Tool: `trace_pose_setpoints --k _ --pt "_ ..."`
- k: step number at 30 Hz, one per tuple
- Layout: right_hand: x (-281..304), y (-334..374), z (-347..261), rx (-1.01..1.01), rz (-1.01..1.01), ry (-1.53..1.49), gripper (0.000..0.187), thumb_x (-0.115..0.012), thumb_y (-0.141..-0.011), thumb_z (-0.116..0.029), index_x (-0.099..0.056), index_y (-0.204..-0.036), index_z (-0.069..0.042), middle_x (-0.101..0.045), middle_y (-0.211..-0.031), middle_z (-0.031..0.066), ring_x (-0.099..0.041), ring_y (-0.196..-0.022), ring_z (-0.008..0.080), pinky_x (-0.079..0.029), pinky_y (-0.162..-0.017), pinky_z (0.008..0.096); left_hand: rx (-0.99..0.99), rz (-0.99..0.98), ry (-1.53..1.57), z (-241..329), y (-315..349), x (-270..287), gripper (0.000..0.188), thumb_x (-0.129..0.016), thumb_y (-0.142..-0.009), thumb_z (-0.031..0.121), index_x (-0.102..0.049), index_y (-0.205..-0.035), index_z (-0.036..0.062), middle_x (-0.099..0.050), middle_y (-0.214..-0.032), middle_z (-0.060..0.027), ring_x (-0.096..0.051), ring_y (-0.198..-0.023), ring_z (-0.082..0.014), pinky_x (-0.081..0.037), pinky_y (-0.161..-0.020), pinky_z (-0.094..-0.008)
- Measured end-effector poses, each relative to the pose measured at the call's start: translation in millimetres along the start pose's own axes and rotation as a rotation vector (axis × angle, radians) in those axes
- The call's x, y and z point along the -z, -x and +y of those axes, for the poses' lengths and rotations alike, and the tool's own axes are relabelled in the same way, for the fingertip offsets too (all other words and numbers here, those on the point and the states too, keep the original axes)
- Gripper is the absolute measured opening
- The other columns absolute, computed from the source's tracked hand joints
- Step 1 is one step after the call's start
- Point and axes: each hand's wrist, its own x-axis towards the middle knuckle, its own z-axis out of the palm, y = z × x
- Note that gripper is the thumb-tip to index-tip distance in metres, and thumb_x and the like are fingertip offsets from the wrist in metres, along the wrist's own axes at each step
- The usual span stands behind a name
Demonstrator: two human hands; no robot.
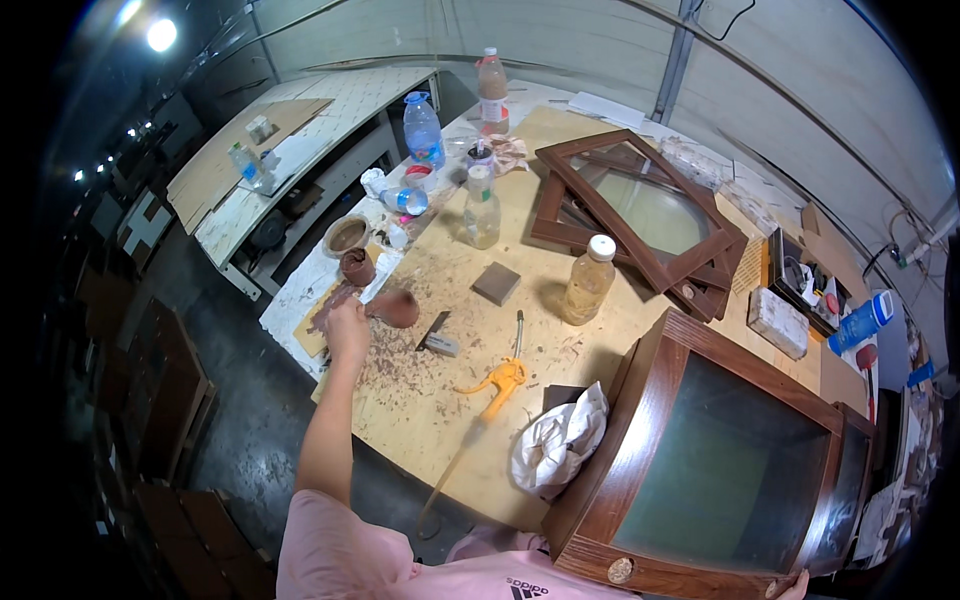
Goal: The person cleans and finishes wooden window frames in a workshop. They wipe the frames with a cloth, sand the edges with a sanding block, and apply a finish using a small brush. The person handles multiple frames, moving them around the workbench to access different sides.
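Observation:
My left hand [348, 330] reaches to the table's left side, fingers closed. It is beside a brown cup-shaped container [358, 267] and a dark brown rounded lump [396, 309]; a pale flat strip [380, 277] runs up from the fingertips. What the fingers pinch is too small to make out. At the lower right stands a brown wooden cabinet [640, 400] with dark glass panes. My right hand [797, 586] shows only as fingers at the cabinet's near lower edge, gripping it; the rest is out of view.
An orange air blow gun [507, 378] with a hose, a scraper blade [440, 342], a square grey-brown block [496, 284] and a capped bottle [589, 280] lie or stand mid-table. Crumpled white cloth [560, 440] touches the cabinet. Stacked wooden frames [640, 210] lie at the back.

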Motion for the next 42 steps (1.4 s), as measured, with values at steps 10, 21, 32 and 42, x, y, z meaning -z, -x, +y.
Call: trace_pose_setpoints --k 10,21,32,42 --pt "-12.6 21.9 -20.9 -0.05 0.012 0.02 0.023 -0.054 -0.092 -0.02 -0.059 -0.08 -0.001 -0.055 -0.075 0.0049 -0.054 -0.069 0.0201 -0.047 -0.062 0.0339 -0.116 -0.066 -0.091 -4.6 -9.6 -2.9 0.011 -0.06 -0.087 0.014 -0.066 -0.085 0.0041 -0.067 -0.081 -0.0204 -0.065 -0.081 -0.0412 -0.049 -0.072 -0.0516" --pt "-11.6 20.6 -19.9 -0.041 -0.002 0.005 0.025 -0.053 -0.092 -0.019 -0.058 -0.077 -0.001 -0.054 -0.073 0.0057 -0.054 -0.068 0.021 -0.047 -0.062 0.0349 -0.151 -0.068 -0.071 -2.9 -7.1 0.2 0.01 -0.061 -0.086 0.011 -0.068 -0.088 0.0042 -0.067 -0.084 -0.0209 -0.065 -0.081 -0.0391 -0.049 -0.072 -0.0494" --pt "-7.6 11.8 -10.8 -0.026 0.028 0.005 0.022 -0.055 -0.092 -0.019 -0.059 -0.08 -0.001 -0.055 -0.075 0.0054 -0.054 -0.068 0.0203 -0.047 -0.062 0.0348 -0.239 -0.032 -0.135 -6.8 -6.5 -2.9 0.011 -0.055 -0.088 0.011 -0.061 -0.081 0.0043 -0.066 -0.08 -0.0174 -0.065 -0.077 -0.0391 -0.049 -0.068 -0.0513" --pt "1.3 -0.3 0.8 -0.02 0.01 -0.014 0.022 -0.056 -0.092 -0.019 -0.06 -0.083 0.0 -0.057 -0.077 0.0062 -0.055 -0.068 0.02 -0.047 -0.059 0.0338 -0.226 -0.108 -0.201 -4.9 -6.5 7.5 0.012 -0.057 -0.087 0.012 -0.066 -0.084 0.004 -0.066 -0.079 -0.0199 -0.065 -0.078 -0.0389 -0.049 -0.069 -0.0499"
